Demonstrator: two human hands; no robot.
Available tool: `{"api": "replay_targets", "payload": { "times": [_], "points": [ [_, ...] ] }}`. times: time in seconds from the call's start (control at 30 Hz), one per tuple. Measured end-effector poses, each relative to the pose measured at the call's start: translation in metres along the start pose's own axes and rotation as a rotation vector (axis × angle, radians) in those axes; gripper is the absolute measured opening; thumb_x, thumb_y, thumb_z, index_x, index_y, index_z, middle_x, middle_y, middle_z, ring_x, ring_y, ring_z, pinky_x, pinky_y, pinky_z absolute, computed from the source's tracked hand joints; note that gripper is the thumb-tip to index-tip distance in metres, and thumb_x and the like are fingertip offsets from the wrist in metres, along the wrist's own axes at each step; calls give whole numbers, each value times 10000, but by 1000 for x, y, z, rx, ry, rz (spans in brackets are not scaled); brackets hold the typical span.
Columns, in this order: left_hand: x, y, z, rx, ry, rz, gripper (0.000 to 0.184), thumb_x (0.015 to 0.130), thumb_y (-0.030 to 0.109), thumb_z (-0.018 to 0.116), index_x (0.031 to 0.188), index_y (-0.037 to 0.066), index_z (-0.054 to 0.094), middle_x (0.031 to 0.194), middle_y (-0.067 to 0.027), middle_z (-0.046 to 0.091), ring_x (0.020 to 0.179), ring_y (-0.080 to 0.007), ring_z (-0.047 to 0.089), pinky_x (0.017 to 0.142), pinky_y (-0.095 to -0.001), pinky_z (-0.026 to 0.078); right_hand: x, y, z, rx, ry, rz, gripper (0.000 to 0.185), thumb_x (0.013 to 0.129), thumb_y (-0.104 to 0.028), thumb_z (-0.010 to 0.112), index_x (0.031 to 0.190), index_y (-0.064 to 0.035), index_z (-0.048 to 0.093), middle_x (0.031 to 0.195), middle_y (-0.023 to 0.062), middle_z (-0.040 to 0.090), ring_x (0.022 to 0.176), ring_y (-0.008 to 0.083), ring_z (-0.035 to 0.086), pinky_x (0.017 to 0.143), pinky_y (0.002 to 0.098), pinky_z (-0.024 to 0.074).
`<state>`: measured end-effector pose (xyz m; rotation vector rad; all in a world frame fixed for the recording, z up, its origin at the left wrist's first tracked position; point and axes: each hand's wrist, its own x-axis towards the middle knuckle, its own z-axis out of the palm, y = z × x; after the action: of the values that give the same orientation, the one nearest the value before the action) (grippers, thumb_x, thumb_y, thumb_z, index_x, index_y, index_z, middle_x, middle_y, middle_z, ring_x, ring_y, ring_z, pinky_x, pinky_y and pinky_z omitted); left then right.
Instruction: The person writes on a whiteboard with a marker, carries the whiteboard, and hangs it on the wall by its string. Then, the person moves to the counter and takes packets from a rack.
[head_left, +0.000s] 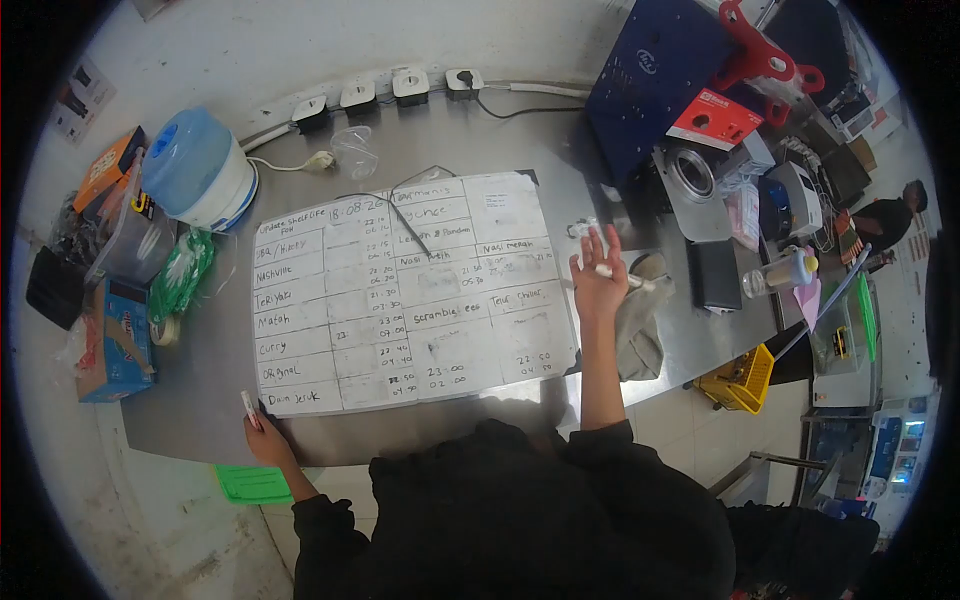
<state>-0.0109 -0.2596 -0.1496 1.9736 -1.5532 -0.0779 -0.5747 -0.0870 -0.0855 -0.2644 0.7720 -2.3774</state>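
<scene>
A whiteboard [385, 300] covered in handwritten words and times lies flat on the metal table. At its lower left corner, my left hand [266, 440] is closed round a white marker [250, 408]. My right hand [600, 275] is raised beside the board's right edge, fingers spread upward, with a white marker-like object [606, 270] held across the palm. A grey-brown cloth [642, 325] is just right of my right wrist. A dark cord [408, 222] lies over the board's top edge.
Power sockets [410, 86] line the wall behind. On the left stand a blue-and-white tub [200, 170] and a blue box [118, 340]. A dark blue case [640, 85] and a black box [716, 275] are on the right. Another person [885, 220] is at far right.
</scene>
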Motion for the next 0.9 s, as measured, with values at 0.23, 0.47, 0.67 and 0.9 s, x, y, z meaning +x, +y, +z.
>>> {"api": "replay_targets", "payload": {
  "times": [0.23,0.47,0.67,0.9],
  "points": [
    [2,-9,3,-10,4,41,300,893,306,517,920,15,583,768,-182,593,685,-355,557,613,-421,425,-13,-6,-10,157,11,12,545,871,-108,435,1354,-354,374,1466,35,298,1337,186,275,1018,473,304],
    [-1,9,-6,-13,-2,36,281,893,294,514,864,20,571,736,-165,579,657,-345,541,594,-416,414,-17,-5,-14,286,-9,42,441,937,-262,448,1357,-373,370,1444,19,322,1311,185,294,998,490,324],
    [0,3,-3,-12,-18,23,288,891,300,512,857,19,568,735,-162,576,660,-343,539,596,-417,414,-17,1,-15,329,5,127,406,937,-378,437,1330,-277,416,1406,46,359,1246,192,359,922,448,379],
    [-1,8,-6,2,-21,15,297,892,308,511,875,19,572,748,-164,584,665,-342,548,597,-424,414,4,28,-36,-512,109,115,367,930,-421,437,777,-100,530,622,-25,499,508,99,460,464,235,341]
  ]
}}
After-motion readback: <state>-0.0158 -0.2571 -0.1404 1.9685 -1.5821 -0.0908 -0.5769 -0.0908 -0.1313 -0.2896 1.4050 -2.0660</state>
